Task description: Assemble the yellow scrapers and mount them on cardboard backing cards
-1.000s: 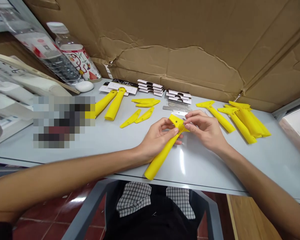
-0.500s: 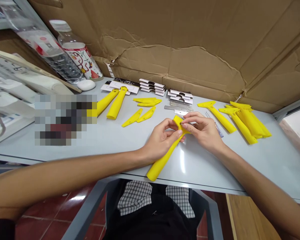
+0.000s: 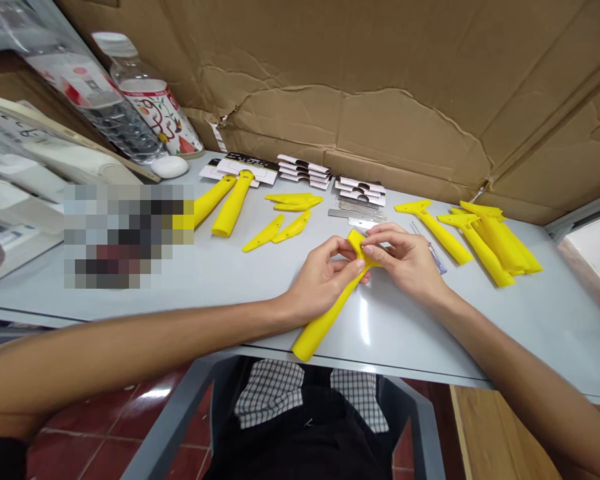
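Note:
My left hand (image 3: pixel 325 277) is closed round the neck of a yellow plastic scraper handle (image 3: pixel 325 320), whose hollow round end slants down toward the table's front edge. At its wide head, my right hand (image 3: pixel 403 257) pinches with thumb and forefinger. A tiny dark spot shows at those fingertips, too small to name. Just behind the hands lie flat metal blades (image 3: pixel 357 213). A screwdriver (image 3: pixel 436 257) with a clear handle rests beside my right hand, partly hidden by it.
Loose yellow head pieces (image 3: pixel 290 230) lie left of the blades, and more yellow handles (image 3: pixel 497 243) at the right. Behind are folded cards (image 3: pixel 305 171) and handles with cards attached (image 3: pixel 234 203). Bottles (image 3: pixel 155 107) and a white device (image 3: pixel 55 150) stand left. Cardboard (image 3: pixel 380 80) walls the back.
The view has shifted very slightly. Both hands keep nearly the same grip and place at the head of the scraper handle.

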A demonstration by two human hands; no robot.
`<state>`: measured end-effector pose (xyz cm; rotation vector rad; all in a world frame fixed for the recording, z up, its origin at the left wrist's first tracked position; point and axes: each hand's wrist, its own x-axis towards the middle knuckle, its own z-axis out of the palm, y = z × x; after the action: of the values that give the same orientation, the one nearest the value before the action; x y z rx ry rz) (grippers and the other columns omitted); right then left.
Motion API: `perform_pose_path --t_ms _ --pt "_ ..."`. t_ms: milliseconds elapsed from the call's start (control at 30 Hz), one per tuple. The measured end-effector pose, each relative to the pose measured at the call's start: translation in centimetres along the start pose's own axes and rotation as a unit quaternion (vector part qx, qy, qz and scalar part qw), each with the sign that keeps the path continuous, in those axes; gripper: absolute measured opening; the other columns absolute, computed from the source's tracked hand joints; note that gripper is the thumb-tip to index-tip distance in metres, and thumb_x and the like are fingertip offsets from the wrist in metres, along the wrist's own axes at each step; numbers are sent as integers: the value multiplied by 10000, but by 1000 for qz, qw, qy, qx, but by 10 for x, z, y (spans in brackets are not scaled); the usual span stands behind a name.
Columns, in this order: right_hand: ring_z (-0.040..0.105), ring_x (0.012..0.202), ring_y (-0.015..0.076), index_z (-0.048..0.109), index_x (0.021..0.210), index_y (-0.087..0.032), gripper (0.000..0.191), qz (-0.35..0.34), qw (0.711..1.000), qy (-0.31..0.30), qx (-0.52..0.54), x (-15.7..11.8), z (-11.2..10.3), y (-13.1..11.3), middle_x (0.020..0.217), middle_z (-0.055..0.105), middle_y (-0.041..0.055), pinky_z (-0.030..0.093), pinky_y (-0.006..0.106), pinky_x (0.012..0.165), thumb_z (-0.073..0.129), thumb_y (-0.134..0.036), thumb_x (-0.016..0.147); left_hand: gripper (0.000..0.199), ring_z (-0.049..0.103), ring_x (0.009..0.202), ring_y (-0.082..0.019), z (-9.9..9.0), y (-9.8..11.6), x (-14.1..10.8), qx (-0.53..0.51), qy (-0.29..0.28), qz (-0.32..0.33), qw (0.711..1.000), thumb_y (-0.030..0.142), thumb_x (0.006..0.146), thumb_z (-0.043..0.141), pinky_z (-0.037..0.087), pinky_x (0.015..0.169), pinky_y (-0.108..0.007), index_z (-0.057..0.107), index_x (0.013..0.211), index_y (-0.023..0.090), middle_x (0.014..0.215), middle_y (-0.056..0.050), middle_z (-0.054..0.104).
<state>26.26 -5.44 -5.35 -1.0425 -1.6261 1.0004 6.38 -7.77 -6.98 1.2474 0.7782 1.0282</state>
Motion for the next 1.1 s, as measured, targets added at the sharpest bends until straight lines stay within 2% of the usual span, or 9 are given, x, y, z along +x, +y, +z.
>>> perform_pose_path --t_ms 133,300,567,667,767,867,900,1000,1100 --pt "697 1144 258 850 917 -289 81 6 1000 3 -3 0 1 -5 1097 757 65 568 483 980 873 -348 867 194 795 873 -185 0 -1 0 3 -5 4 1000 311 1005 734 632 865 -373 580 1035 196 1003 -19 667" --pt "724 1030 236 785 987 -245 216 67 998 7 8 -1 3 -10 1066 785 56 578 448 912 885 -368 841 193 798 872 -175 -1 -3 1 -3 -9 16 1000 309 1009 729 636 876 -363 586 1046 185 1030 -14 648" --pt "717 927 212 737 969 -225 346 92 995 33 14 -1 7 -11 983 765 38 580 387 809 938 -404 751 190 792 834 -163 0 -3 1 -8 -13 14 1000 291 997 743 641 852 -348 596 1031 174 993 -7 652" --pt "738 931 224 739 970 -230 314 76 997 26 -12 0 5 -13 992 789 53 591 395 807 888 -453 807 196 806 832 -173 -1 -3 2 -18 1 -2 1000 284 981 762 651 844 -343 616 1041 169 1016 -13 655" --pt "742 927 233 759 965 -241 230 -5 990 53 -129 3 -12 -19 1010 809 67 576 396 778 756 -467 922 228 826 862 -200 -3 -1 5 -52 30 -42 997 278 957 791 670 868 -353 648 1089 159 1093 -42 681" --pt "713 841 244 741 871 -250 172 -102 933 88 -332 8 -48 -26 922 798 70 533 413 750 676 -390 945 256 833 893 -219 -5 1 8 -89 60 -76 991 269 935 816 681 905 -364 658 1096 146 1137 -76 711" --pt "708 822 248 739 870 -252 176 -91 911 64 -398 10 -62 -28 901 795 66 521 423 761 659 -385 955 261 834 898 -222 -5 2 9 -97 68 -82 990 263 926 823 683 918 -366 658 1088 141 1147 -87 716" --pt "691 781 265 759 921 -258 230 37 843 4 -537 16 -100 -30 918 805 70 479 439 723 675 -469 957 286 833 900 -222 -6 2 11 -109 80 -87 987 249 895 842 682 951 -377 658 1078 128 1166 -106 721" --pt "698 850 285 776 1022 -269 287 126 796 -49 -590 17 -119 -28 1038 832 65 470 439 720 690 -530 940 320 831 902 -218 -7 2 11 -114 81 -84 987 262 874 867 683 965 -388 664 1083 129 1165 -103 721"
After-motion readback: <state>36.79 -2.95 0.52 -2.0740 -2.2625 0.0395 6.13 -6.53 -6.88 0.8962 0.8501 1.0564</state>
